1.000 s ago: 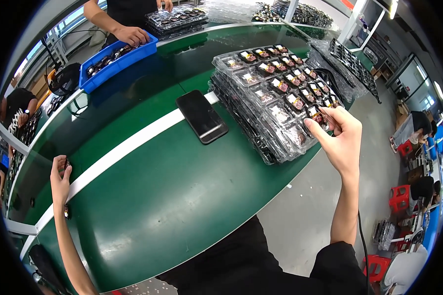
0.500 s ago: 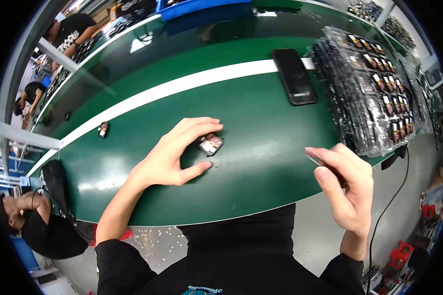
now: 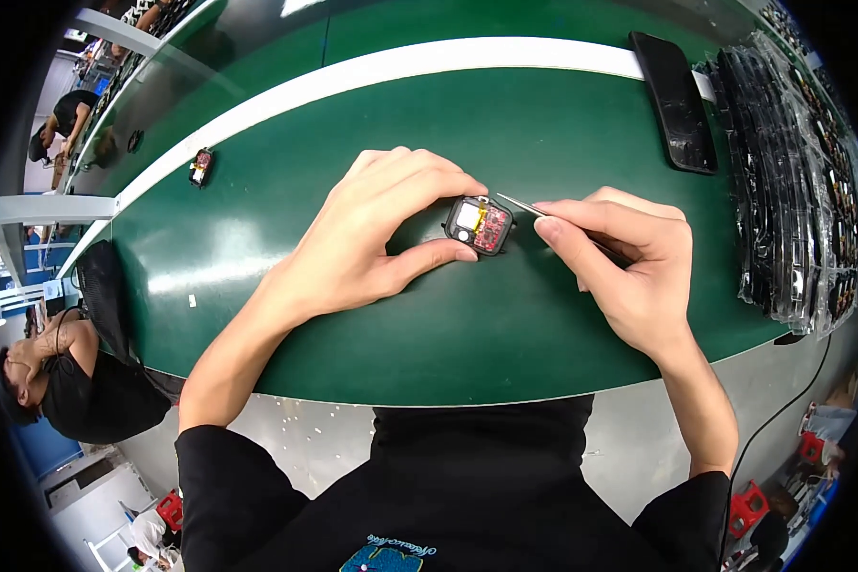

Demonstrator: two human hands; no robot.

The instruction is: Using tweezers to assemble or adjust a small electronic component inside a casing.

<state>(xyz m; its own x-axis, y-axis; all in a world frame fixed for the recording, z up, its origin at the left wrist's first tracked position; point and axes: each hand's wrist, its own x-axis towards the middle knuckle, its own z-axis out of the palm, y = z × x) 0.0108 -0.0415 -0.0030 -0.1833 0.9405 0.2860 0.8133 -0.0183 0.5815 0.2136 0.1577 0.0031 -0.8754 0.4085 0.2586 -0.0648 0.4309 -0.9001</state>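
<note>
While steadying a squarish, black-cased circuit module (image 3: 480, 227) near frame centre with the nearer left hand (image 3: 364, 221) — thumb below, forefinger above — pinches a slim, pointed silver metal tool (image 3: 521, 204) in the right hand (image 3: 639, 255), aiming it up-left, just beside the module's upper-right corner.

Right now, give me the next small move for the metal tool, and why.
Probably ease the tip of the thin metal tool slightly down and left, onto the black-framed module. The left hand braces the module at its upper and lower edges, its circuit side faces up, and the right hand holds the tool with its tip near the module's upper right edge.
</note>
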